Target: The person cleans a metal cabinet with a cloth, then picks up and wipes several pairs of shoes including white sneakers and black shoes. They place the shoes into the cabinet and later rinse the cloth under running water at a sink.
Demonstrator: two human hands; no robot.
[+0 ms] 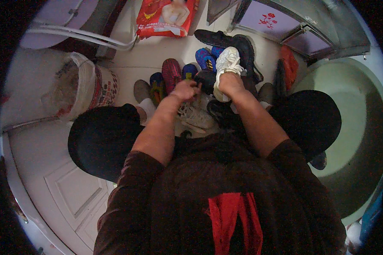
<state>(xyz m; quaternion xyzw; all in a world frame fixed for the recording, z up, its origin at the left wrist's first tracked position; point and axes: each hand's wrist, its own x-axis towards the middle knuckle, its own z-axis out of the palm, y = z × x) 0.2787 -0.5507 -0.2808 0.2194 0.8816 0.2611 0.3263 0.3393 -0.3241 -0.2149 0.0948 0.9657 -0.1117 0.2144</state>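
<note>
My right hand (231,84) holds a white sneaker (228,60), with its fingers inside the heel opening and hidden there. Lower and to the left, my left hand (185,91) reaches among the shoes, beside a dark shoe (207,80) and a blue shoe with a yellow tab (189,69). Its fingers are blurred, so I cannot tell whether they grip anything. Below that hand lie pale lace-up sneakers (196,115). A magenta striped shoe (171,74) and a navy and yellow-green shoe (156,83) stand to its left. Blue patterned shoes (205,58) and black shoes (217,39) are farther off.
On the left stands a printed white bucket (106,86) lined with a plastic bag. A large pale-green basin (348,79) fills the right side. Beyond the shoes are a red printed bag (150,27) and a metal-framed cabinet (252,16). A red plastic bag (289,65) lies near the basin.
</note>
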